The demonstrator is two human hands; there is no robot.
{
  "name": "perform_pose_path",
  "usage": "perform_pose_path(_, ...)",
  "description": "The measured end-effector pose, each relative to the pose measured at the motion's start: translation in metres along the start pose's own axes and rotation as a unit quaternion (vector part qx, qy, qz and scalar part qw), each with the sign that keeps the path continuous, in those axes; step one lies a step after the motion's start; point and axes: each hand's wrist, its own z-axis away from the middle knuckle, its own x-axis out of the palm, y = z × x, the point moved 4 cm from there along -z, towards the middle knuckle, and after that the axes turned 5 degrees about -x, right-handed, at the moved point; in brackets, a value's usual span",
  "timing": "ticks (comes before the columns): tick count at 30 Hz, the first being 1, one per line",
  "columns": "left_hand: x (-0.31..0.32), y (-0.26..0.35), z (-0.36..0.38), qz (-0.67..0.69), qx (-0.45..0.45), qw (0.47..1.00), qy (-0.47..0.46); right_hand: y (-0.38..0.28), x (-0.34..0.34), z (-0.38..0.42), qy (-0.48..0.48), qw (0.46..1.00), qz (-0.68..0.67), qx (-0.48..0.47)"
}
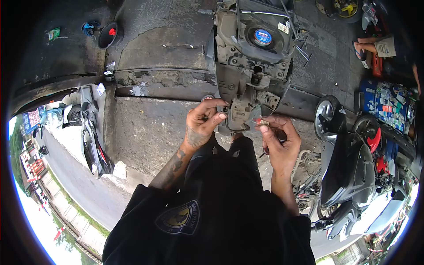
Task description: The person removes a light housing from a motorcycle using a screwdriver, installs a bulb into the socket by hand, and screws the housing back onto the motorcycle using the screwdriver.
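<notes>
Over the stripped tail of a scooter (240,48), both hands are raised in front of my body. My left hand (203,123) pinches a small dark cylindrical part (225,109) between thumb and forefinger. My right hand (282,140) is closed, its thumb and forefinger on a small red-and-tan piece (262,122) too small to name. Something dark sits in the curl of its other fingers, partly hidden. Exposed on the scooter are a round cap with a blue label (263,37) and dusty plastic and metal parts.
A black bucket (107,36) with a red item stands at the upper left. Parked motorcycles flank me, one at left (92,132) and a black one (346,170) at right. Metal tools (303,54) lie right of the scooter. Another person's leg (369,46) shows at upper right.
</notes>
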Motion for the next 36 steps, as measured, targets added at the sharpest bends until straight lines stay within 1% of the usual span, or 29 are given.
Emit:
perform_pose_path(1, -0.001, 0.009, 0.002, 0.003, 0.008, 1.0, -0.011, -0.007, 0.0, 0.001, 0.001, 1.0, -0.004, -0.003)
perform_pose_path(2, -0.001, 0.02, 0.003, -0.013, 0.029, 0.999, -0.013, -0.017, 0.002, 0.003, -0.023, 0.997, 0.049, -0.052)
perform_pose_path(3, 0.0, 0.028, 0.005, -0.017, 0.032, 0.999, -0.015, -0.03, 0.003, 0.005, -0.045, 0.988, 0.103, -0.102)
perform_pose_path(4, 0.002, 0.038, 0.006, -0.023, 0.06, 0.998, -0.024, -0.051, 0.005, 0.006, -0.066, 0.974, 0.175, -0.127)
perform_pose_path(5, 0.003, 0.046, 0.007, -0.028, 0.087, 0.995, -0.033, -0.061, 0.006, 0.006, -0.063, 0.974, 0.172, -0.13)
perform_pose_path(6, 0.003, 0.053, 0.008, -0.056, 0.116, 0.991, -0.032, -0.071, 0.01, 0.006, -0.077, 0.964, 0.177, -0.182)
perform_pose_path(7, 0.005, 0.059, 0.009, -0.057, 0.119, 0.991, -0.034, -0.082, 0.012, 0.006, -0.091, 0.951, 0.182, -0.233)
perform_pose_path(8, 0.007, 0.065, 0.01, -0.082, 0.135, 0.987, -0.038, -0.09, 0.013, 0.004, -0.107, 0.948, 0.19, -0.234)
perform_pose_path(9, 0.011, 0.073, 0.012, -0.107, 0.153, 0.981, -0.043, -0.096, 0.01, 0.003, -0.101, 0.947, 0.188, -0.239)
perform_pose_path(11, 0.013, 0.08, 0.013, -0.129, 0.151, 0.979, -0.044, -0.103, 0.011, 0.001, -0.14, 0.922, 0.234, -0.276)
perform_pose_path(14, 0.017, 0.086, 0.014, -0.155, 0.169, 0.972, -0.05, -0.107, 0.01, 0.002, -0.162, 0.91, 0.26, -0.281)
perform_pose_path(16, 0.019, 0.087, 0.015, -0.172, 0.151, 0.972, -0.047, -0.106, 0.008, 0.003, -0.164, 0.906, 0.272, -0.28)
perform_pose_path(23, 0.024, 0.09, 0.018, -0.217, 0.157, 0.962, -0.058, -0.107, 0.005, 0.003, -0.18, 0.879, 0.324, -0.301)
perform_pose_path(30, 0.026, 0.096, 0.019, -0.225, 0.154, 0.96, -0.057, -0.102, 0.004, 0.004, -0.172, 0.88, 0.314, -0.312)
perform_pose_path(36, 0.029, 0.102, 0.019, -0.264, 0.172, 0.946, -0.073, -0.096, 0.002, 0.004, -0.178, 0.899, 0.287, -0.28)
